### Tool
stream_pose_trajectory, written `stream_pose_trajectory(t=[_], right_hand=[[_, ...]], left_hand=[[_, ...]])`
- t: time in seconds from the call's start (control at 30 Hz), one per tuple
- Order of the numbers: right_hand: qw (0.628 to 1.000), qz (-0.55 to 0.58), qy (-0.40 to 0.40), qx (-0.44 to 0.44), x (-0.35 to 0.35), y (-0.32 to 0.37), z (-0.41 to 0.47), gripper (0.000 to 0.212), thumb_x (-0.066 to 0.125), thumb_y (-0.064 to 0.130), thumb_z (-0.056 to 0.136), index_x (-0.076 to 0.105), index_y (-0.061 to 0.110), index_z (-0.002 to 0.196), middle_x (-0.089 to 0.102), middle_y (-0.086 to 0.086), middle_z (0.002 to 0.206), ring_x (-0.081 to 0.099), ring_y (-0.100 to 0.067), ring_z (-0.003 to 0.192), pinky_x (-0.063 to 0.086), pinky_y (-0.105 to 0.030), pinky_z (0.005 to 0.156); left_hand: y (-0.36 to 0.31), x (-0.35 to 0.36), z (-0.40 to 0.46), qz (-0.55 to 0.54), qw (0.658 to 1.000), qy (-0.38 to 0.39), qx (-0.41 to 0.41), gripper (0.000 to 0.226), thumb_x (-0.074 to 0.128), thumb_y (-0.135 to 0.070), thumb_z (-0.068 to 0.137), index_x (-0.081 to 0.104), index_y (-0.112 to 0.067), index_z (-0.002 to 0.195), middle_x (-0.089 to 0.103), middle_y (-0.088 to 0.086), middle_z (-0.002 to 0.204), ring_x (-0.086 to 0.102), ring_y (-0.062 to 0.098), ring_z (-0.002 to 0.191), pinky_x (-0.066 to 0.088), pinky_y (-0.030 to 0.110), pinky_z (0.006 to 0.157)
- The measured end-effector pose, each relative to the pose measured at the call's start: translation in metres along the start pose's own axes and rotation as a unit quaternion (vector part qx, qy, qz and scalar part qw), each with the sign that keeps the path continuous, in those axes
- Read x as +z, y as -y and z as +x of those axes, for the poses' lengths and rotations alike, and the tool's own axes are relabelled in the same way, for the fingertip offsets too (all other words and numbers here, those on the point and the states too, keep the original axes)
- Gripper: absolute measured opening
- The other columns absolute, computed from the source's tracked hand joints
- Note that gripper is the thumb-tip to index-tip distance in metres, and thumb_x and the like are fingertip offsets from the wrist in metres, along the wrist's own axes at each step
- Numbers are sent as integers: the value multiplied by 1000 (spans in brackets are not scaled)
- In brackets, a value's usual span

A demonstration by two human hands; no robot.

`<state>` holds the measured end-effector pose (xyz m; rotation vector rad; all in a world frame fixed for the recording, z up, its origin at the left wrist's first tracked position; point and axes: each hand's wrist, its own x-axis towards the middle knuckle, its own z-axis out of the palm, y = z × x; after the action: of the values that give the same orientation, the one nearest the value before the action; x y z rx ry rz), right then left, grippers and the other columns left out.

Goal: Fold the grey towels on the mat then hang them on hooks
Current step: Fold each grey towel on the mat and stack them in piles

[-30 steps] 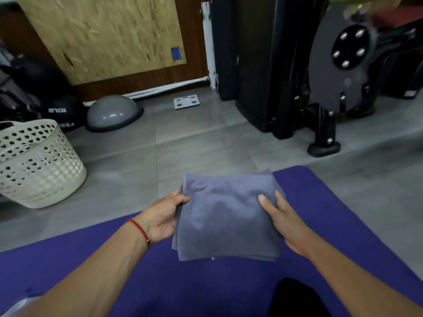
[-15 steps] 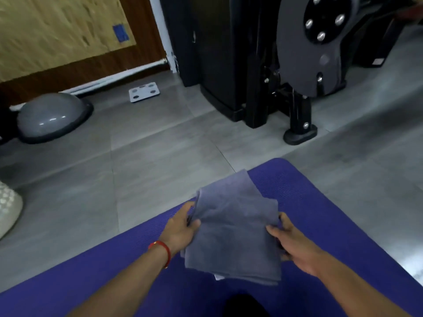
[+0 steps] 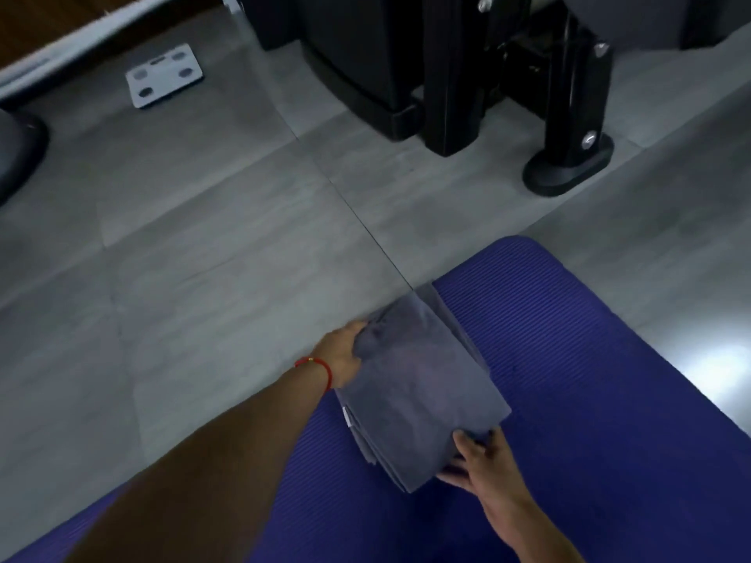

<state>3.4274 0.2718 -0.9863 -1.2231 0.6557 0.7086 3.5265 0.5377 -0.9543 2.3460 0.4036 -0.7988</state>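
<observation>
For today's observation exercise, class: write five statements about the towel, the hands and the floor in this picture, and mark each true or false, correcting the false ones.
1. The left hand grips the far end of the folded grey towel. True.
2. The right hand rests flat on the floor, away from the towel. False: it holds the towel's near corner.
3. The towel lies partly over a purple mat. True.
4. A red cord is round the right wrist. False: it is on the left wrist.
5. A white bathroom scale sits on the mat. False: it sits on the grey floor tiles.
</observation>
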Motion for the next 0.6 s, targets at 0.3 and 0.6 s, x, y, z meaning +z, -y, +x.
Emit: stream_pose_trajectory(t=[0.3,0.6], right_hand=[[987,-95,17,-131,2,29,-27,45,63,21,97,49,38,136,74,1,111,74,-23,100,64,-44,70],[865,-456,-28,-207,16,127,56,35,42,39,107,47,23,138,58,10,97,60,-12,85,43,-26,71]], left_hand=[[-2,-1,-38,-133,974,-182,18,57,56,3,93,54,-25,142,59,-4,137,53,14,128,44,35,112],[6,73,-100,-333,904,-180,-201,17,67,-15,89,66,-22,104,73,-3,98,70,12,87,58,31,66]])
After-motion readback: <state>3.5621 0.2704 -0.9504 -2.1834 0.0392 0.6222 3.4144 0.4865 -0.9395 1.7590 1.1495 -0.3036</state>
